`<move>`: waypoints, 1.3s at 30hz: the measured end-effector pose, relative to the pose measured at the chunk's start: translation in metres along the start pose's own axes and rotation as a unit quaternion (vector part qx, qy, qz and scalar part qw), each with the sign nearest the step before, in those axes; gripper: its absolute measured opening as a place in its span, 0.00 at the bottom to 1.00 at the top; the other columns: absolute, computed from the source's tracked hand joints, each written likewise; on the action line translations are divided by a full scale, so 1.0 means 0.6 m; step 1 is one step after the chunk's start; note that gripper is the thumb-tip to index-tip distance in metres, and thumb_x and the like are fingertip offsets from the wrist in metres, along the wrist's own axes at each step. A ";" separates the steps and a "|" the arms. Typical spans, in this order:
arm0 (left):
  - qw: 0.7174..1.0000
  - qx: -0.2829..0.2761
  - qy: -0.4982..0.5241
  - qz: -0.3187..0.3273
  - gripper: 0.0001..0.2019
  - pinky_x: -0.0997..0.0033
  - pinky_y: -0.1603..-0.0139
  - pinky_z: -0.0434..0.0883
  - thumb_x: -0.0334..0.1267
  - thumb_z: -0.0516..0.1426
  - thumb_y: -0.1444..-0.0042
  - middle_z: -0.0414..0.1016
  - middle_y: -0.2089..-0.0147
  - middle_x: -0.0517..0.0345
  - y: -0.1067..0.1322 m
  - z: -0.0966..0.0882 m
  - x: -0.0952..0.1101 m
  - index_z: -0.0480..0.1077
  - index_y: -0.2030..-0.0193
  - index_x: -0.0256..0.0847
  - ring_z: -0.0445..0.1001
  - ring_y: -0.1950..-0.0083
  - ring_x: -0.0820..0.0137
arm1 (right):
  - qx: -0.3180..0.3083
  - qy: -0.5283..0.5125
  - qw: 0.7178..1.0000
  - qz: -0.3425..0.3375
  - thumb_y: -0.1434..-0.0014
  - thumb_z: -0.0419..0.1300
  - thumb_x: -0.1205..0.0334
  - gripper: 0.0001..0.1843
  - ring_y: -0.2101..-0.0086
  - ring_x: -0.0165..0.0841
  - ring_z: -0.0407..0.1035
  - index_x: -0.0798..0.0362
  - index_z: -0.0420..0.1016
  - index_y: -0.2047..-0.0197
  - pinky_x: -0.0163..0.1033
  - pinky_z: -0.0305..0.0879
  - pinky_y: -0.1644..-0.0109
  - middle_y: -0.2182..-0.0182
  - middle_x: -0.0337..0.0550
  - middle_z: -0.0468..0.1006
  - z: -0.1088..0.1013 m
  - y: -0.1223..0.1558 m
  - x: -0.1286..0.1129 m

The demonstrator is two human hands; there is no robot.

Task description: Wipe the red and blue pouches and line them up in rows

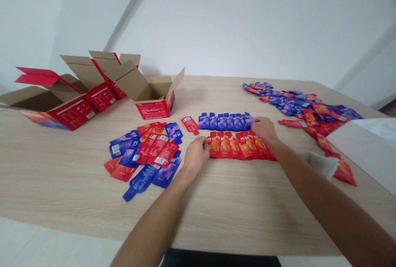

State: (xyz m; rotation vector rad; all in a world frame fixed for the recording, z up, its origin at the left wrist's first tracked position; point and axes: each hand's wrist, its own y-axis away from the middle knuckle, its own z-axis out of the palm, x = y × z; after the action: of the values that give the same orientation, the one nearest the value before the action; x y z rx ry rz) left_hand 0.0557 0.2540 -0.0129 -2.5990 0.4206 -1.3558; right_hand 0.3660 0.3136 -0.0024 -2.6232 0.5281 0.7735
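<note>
Two rows of overlapping flat pouches lie on the table in front of me. The farther row is of blue pouches, the nearer one of red-orange pouches. With fingers pinched, my left hand grips the edge of the leftmost red pouch. My right hand closes on the blue pouch at the right end of the far row; its forearm passes over the right end of the red row. A single red pouch, back side up, lies left of the blue row.
Left of my hands is a loose pile of red and blue pouches. Open cardboard boxes stand at the back left. A long heap of mixed pouches runs along the right, beside a white bag.
</note>
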 end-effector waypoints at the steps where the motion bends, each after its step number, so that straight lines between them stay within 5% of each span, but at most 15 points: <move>1: 1.000 0.014 -0.023 0.010 0.10 0.68 0.56 0.69 0.27 0.55 0.46 0.78 0.63 0.51 -0.003 -0.002 -0.005 0.76 0.62 0.40 0.75 0.62 0.64 | -0.002 0.004 1.000 -0.020 0.45 0.59 0.65 0.12 0.53 0.45 0.74 0.52 0.84 0.61 0.47 0.66 0.45 0.58 0.52 0.84 0.001 0.018 -0.011; 4: 0.994 0.027 -0.107 0.021 0.14 0.64 0.46 0.69 0.26 0.54 0.45 0.78 0.53 0.45 -0.012 -0.007 -0.022 0.76 0.55 0.38 0.74 0.49 0.60 | -0.018 0.000 0.996 -0.083 0.43 0.57 0.66 0.14 0.54 0.40 0.74 0.49 0.83 0.58 0.44 0.65 0.43 0.57 0.45 0.84 0.008 0.079 -0.046; 8: 0.971 -0.010 -0.234 0.052 0.20 0.62 0.37 0.64 0.24 0.50 0.44 0.75 0.43 0.44 -0.023 -0.006 -0.044 0.73 0.46 0.35 0.71 0.41 0.60 | 0.000 -0.022 0.985 -0.173 0.43 0.55 0.70 0.14 0.55 0.43 0.73 0.52 0.82 0.60 0.47 0.64 0.44 0.59 0.48 0.84 0.013 0.162 -0.082; 16: 0.928 -0.107 -0.356 0.037 0.26 0.55 0.34 0.62 0.26 0.51 0.43 0.65 0.32 0.42 -0.071 -0.006 -0.060 0.67 0.38 0.36 0.59 0.30 0.55 | 0.015 -0.119 0.963 -0.243 0.45 0.54 0.75 0.16 0.56 0.42 0.70 0.50 0.80 0.62 0.48 0.64 0.47 0.60 0.45 0.83 0.039 0.259 -0.096; 23: 0.916 -0.103 -0.387 0.018 0.22 0.49 0.39 0.64 0.28 0.49 0.41 0.72 0.40 0.40 -0.064 -0.016 -0.063 0.71 0.42 0.37 0.65 0.37 0.49 | 0.003 -0.157 0.944 -0.290 0.44 0.55 0.76 0.17 0.54 0.43 0.67 0.49 0.80 0.60 0.50 0.62 0.45 0.59 0.43 0.83 0.054 0.276 -0.089; 29: 0.920 -0.088 -0.381 0.034 0.19 0.54 0.40 0.64 0.28 0.51 0.44 0.76 0.48 0.40 -0.043 -0.037 -0.053 0.74 0.47 0.34 0.69 0.42 0.53 | -0.020 -0.160 0.942 -0.296 0.44 0.55 0.76 0.18 0.54 0.43 0.67 0.48 0.80 0.59 0.50 0.63 0.47 0.60 0.43 0.83 0.057 0.278 -0.090; 36: 0.932 -0.112 -0.342 0.042 0.29 0.47 0.34 0.59 0.25 0.55 0.51 0.66 0.32 0.46 -0.053 -0.062 -0.090 0.71 0.40 0.41 0.59 0.30 0.50 | -0.035 -0.161 0.936 -0.310 0.44 0.55 0.78 0.17 0.54 0.42 0.67 0.49 0.80 0.62 0.49 0.63 0.47 0.60 0.42 0.83 0.055 0.272 -0.112; 39: 0.938 -0.115 -0.322 0.054 0.28 0.46 0.34 0.59 0.25 0.56 0.52 0.70 0.35 0.45 -0.053 -0.069 -0.103 0.73 0.42 0.41 0.63 0.34 0.49 | -0.045 -0.161 0.932 -0.321 0.44 0.54 0.78 0.17 0.55 0.41 0.68 0.49 0.80 0.62 0.48 0.64 0.47 0.60 0.43 0.83 0.055 0.265 -0.122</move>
State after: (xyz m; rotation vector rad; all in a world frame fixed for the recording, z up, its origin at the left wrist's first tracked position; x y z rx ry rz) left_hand -0.0066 0.3033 -0.0282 -2.9454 0.6179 -0.3805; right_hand 0.2237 0.2082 -0.0223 -2.4280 -0.4511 0.9734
